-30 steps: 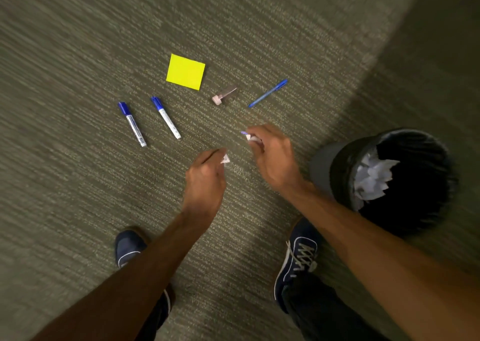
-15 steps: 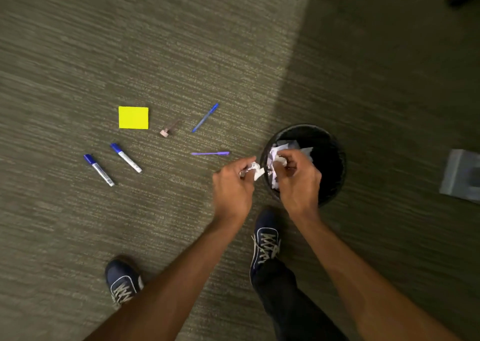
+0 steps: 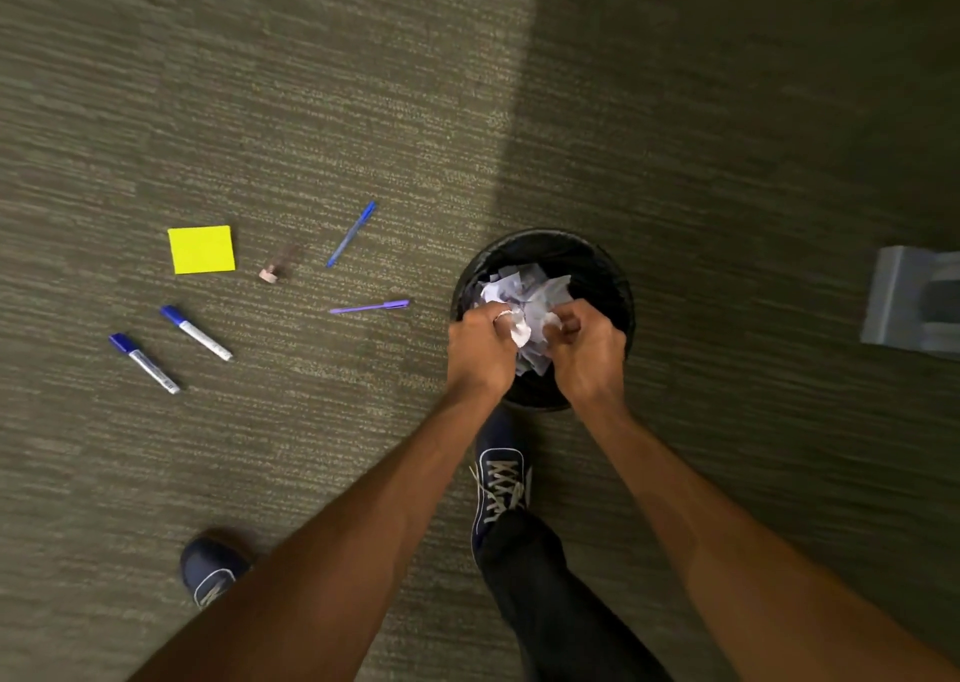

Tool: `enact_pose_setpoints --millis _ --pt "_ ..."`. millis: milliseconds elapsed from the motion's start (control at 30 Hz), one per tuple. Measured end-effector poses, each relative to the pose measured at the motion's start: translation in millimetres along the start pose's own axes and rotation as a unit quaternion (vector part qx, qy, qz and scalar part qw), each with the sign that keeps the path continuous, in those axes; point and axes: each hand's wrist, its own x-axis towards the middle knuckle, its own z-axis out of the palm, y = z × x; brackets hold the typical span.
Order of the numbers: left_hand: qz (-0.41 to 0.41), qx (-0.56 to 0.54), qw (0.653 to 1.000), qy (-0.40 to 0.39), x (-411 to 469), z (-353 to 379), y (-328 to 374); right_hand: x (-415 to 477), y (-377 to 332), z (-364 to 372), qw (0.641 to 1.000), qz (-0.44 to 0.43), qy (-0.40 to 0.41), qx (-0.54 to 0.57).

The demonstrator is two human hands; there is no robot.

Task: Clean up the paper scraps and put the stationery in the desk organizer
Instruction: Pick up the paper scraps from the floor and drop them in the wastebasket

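Note:
Both my hands hover over a black round trash bin (image 3: pixel 608 271) holding crumpled white paper (image 3: pixel 524 286). My left hand (image 3: pixel 480 351) pinches a small white paper scrap (image 3: pixel 521 329). My right hand (image 3: pixel 587 351) has its fingers curled around another white scrap (image 3: pixel 550 324). On the carpet to the left lie a yellow sticky-note pad (image 3: pixel 201 249), two blue-capped markers (image 3: pixel 196 333) (image 3: pixel 144 363), a blue pen (image 3: pixel 351 234), a purple pen (image 3: pixel 369 307) and a small pinkish item (image 3: pixel 274 269).
A grey desk organizer (image 3: pixel 906 302) stands on the carpet at the right edge, partly cut off. My two dark blue shoes (image 3: pixel 500 479) (image 3: pixel 210 572) are below the bin and at the lower left. Shadow covers the right side of the floor.
Both hands lifted from the carpet by the pens and moved right with paper scraps until they are over the bin. The view swung right, showing the organizer.

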Motion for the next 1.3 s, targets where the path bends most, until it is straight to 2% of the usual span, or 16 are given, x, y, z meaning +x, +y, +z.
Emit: enact_pose_setpoints --millis 100,267,367,533,667,1000,1133,1300 --pt "-0.039 0.004 0.998 -0.05 4.3 7.0 4.8 7.2 7.7 5.1 1.0 0.007 -0.008 0.003" --pt "-0.111 -0.061 0.978 -0.164 8.3 15.5 7.6 12.0 11.9 3.6 0.998 0.019 -0.046 0.024" --pt "-0.106 -0.066 0.975 -0.183 3.4 12.0 12.6 11.0 11.2 -1.2 0.998 -0.006 -0.054 0.014" --pt "-0.052 -0.119 0.982 -0.14 -17.3 -10.1 24.2 -1.6 5.5 -18.8 0.994 -0.088 -0.046 -0.033" --pt "-0.012 -0.139 0.983 -0.118 -37.4 -32.2 27.2 -15.1 -8.7 -36.4 0.991 -0.116 -0.053 -0.033" --pt "-0.014 -0.142 0.986 -0.087 -99.0 -108.9 41.6 -63.2 -69.3 -78.6 0.988 -0.146 -0.057 0.005" --pt "-0.017 -0.15 0.988 -0.041 -122.6 -148.6 29.3 -87.4 -104.9 -80.6 0.979 -0.19 -0.074 0.016" --pt "-0.019 -0.132 0.99 0.052 -141.9 -202.0 -6.9 -117.3 -150.0 -50.5 0.969 -0.226 -0.098 0.018"
